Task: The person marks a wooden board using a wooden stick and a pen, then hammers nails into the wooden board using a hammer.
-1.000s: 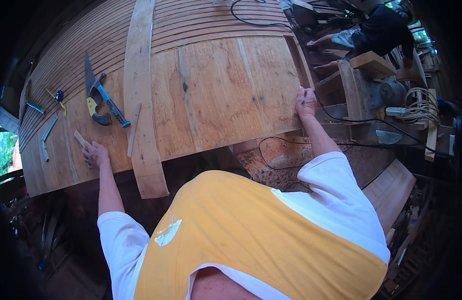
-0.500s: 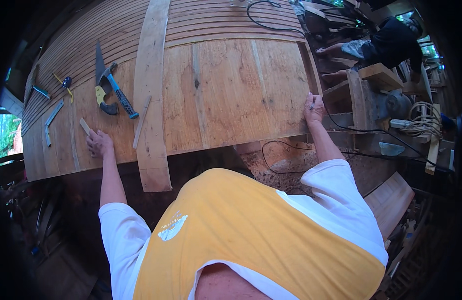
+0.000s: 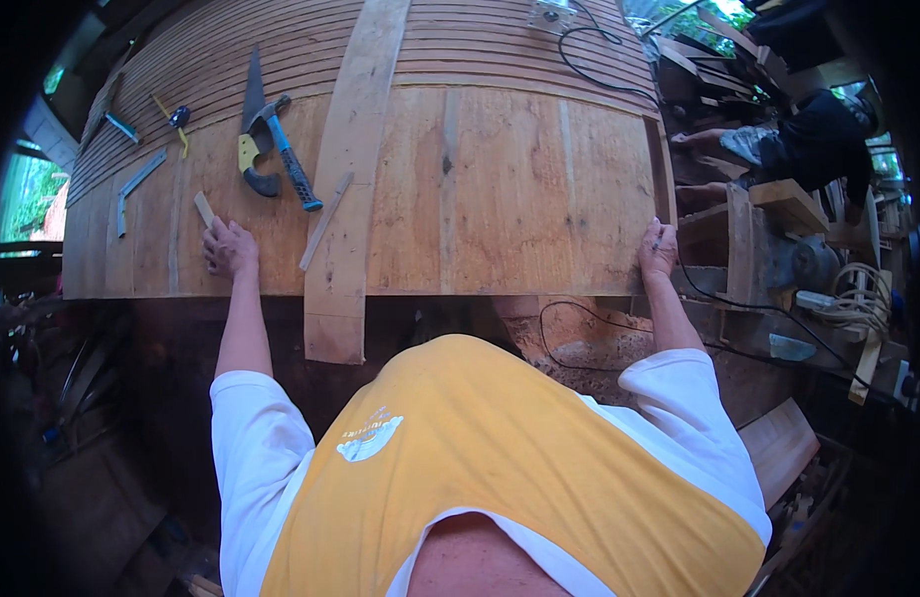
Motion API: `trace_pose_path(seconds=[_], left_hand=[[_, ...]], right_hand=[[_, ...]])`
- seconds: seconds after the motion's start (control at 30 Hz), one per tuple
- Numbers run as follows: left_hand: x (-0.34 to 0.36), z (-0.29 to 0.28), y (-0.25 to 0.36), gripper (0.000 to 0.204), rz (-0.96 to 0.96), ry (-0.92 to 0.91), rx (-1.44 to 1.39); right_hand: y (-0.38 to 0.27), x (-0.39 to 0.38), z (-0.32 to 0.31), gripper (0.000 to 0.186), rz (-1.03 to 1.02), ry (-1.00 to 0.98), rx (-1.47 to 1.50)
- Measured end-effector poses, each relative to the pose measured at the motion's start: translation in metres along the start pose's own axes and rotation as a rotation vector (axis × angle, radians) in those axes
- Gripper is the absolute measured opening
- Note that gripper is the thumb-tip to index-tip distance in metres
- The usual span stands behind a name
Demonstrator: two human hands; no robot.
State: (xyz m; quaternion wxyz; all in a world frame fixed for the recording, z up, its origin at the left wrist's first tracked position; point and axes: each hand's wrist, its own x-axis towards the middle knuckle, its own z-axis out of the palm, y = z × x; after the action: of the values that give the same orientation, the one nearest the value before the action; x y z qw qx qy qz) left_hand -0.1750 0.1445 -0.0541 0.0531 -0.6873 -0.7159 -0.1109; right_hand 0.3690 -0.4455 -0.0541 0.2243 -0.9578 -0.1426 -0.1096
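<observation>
My left hand (image 3: 229,249) rests on the wooden panel (image 3: 510,189) near its front edge, closed on a small pale wood strip (image 3: 204,209) that sticks out past the fingers. My right hand (image 3: 659,249) is closed at the panel's right front corner, with a thin pencil-like stick (image 3: 657,240) between its fingers. A long flat board (image 3: 342,179) crosses the panel between my hands and overhangs the front edge. On it lies a narrow wood strip (image 3: 326,221). Beyond my left hand are a hand saw (image 3: 256,149) and a blue-handled hammer (image 3: 293,159).
Left on the panel lie a folding rule (image 3: 139,189), a tape measure (image 3: 180,117) and a blue-handled tool (image 3: 121,127). A black cable (image 3: 589,60) runs across the far ribbed part. At right, another person (image 3: 818,139) bends near stacked timber and a coiled cord (image 3: 858,306).
The view has turned slightly, so the panel and tools appear farther right and higher up. Both hands keep about the same places on the panel, holding the same things.
</observation>
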Motion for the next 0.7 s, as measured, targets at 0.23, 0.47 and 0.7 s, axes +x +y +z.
trace_pose_path(seconds=[0.23,0.47,0.7], left_hand=[[-0.013,-0.026,0.034,0.036,0.016,0.042,-0.121],[-0.016,-0.034,0.023,0.04,-0.038,0.041,-0.125],[-0.018,-0.035,0.021,0.041,-0.042,0.042,-0.142]], right_hand=[[0.052,0.023,0.003,0.049,-0.038,-0.063,0.025],[0.055,0.027,0.022,0.051,-0.062,-0.124,0.025],[0.059,0.027,0.022,0.053,-0.091,-0.108,0.052]])
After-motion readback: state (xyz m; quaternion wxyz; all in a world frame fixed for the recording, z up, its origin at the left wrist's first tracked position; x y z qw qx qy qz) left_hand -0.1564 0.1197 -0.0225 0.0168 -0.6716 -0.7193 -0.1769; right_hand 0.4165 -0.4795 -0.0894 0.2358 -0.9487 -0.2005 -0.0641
